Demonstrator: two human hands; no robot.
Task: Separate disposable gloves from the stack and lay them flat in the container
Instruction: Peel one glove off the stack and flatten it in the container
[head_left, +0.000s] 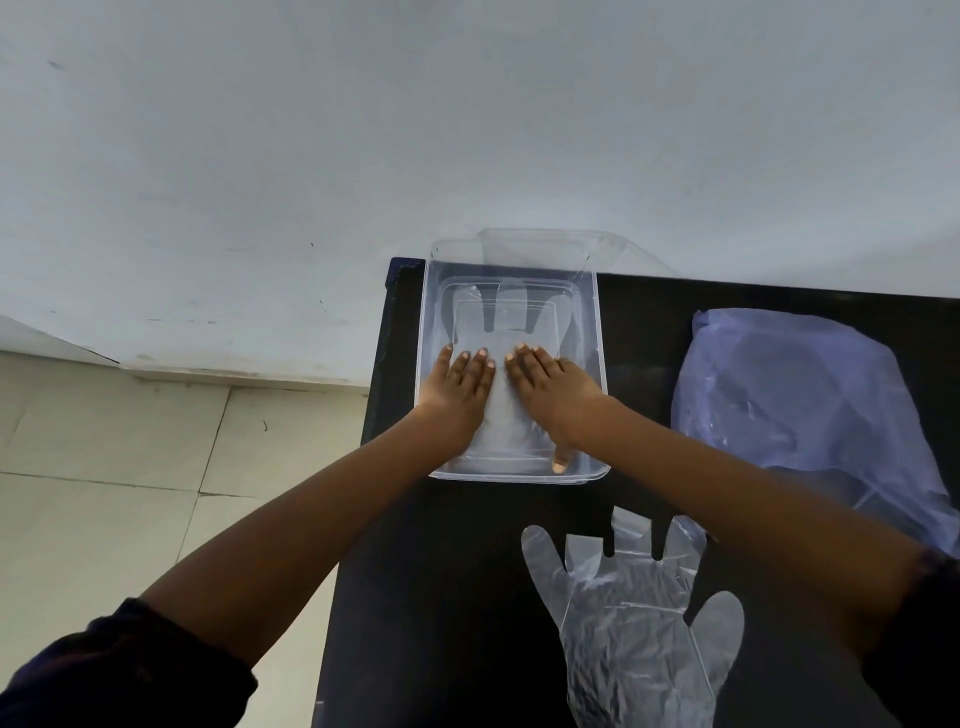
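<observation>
Floor tiles are showing pale at the far left, beside the dark bench. I am pressing my left hand palm down inside the clear container, fingers spread and flat, gripping nothing. Between my two hands a transparent glove is lying on the container's bottom, its finger shapes pointing away from me toward the far wall of the container. My right hand is doing the same on the other side of the glove: open, flat, thumb reaching back toward the near rim, holding nothing.

To do this smoothing well, I am judging that I should be sliding both palms outward from the middle of the glove toward its edges, pushing trapped air out without dragging the thin film into folds. Pressure should be staying light; this plastic looks as if it clings to skin and could lift when I raise my palms, so I would be peeling them off slowly, fingertips last.

Nearer to me and to the right, the stack of gloves is lying on the bench, well apart from the container, waiting for the next one to be separated. Farther right, a bluish plastic bag is sitting crumpled on the bench.
</observation>
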